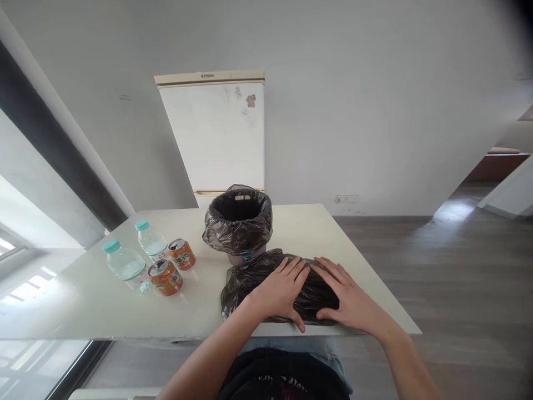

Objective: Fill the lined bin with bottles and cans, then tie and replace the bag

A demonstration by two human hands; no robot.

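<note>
A black plastic bag (254,278) lies spread and crumpled on the table's near side. My left hand (281,289) rests palm down on the middle of it, fingers stretched out. On the bag's right part lies my right hand (345,297), also flat with its fingers apart. The two thumbs point toward each other near the bag's front edge. Just behind the bag stands a trash bin (238,259), mostly covered by a dark liner (239,236) folded over its rim. The bag parts under my palms are hidden.
Two clear plastic bottles with teal caps, one nearer (125,264) and one farther (150,239), stand left on the white table (200,316). Beside them are two orange cans, a front one (166,280) and a rear one (183,255). A white refrigerator (220,133) stands behind the table.
</note>
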